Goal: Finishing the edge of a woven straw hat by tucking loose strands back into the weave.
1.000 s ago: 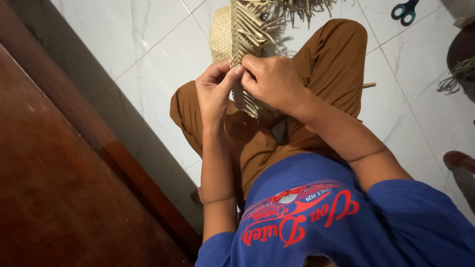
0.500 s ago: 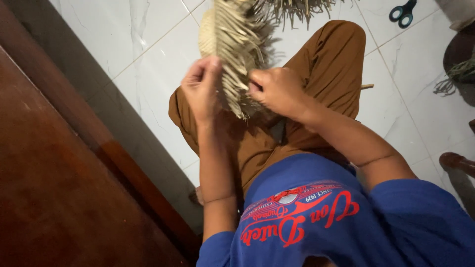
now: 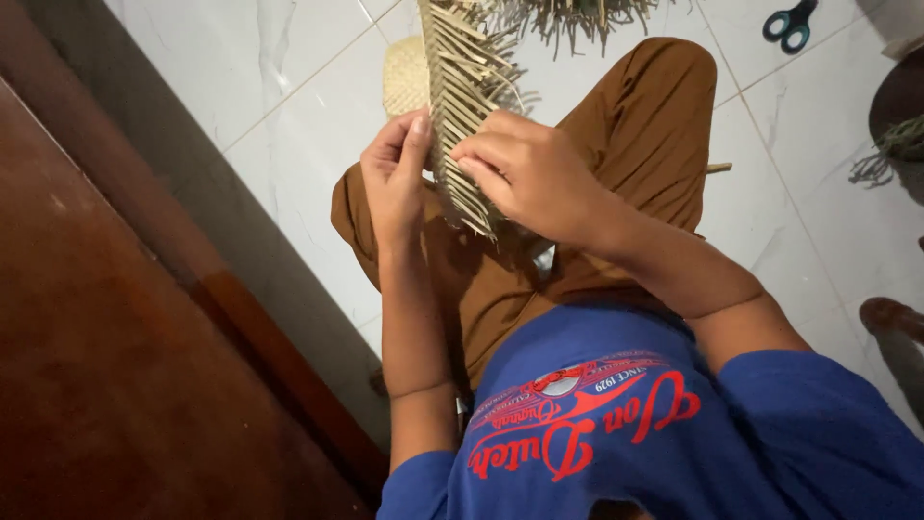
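Wood (image 3: 106, 366) fills the left of the frame, dark and reddish, with a grey strip and pale floor tiles (image 3: 241, 67) beside it. Right of that, in the upper middle, the left hand (image 3: 397, 178) stands with its fingers curled closed, the thumb tip pressed against the edge of a woven straw piece (image 3: 462, 116). The piece is seen nearly edge-on, its long axis running from the top of the frame down toward the lap, with loose strip ends sticking out along it. It lies between the two hands, touching both. The right hand (image 3: 534, 173) meets it from the right, fingertips pinched on loose strips near its lower end; neither hand is clearly nearer. Brown trousers (image 3: 645, 135) lie beneath. Scissors (image 3: 789, 21) lie well apart at the upper right.
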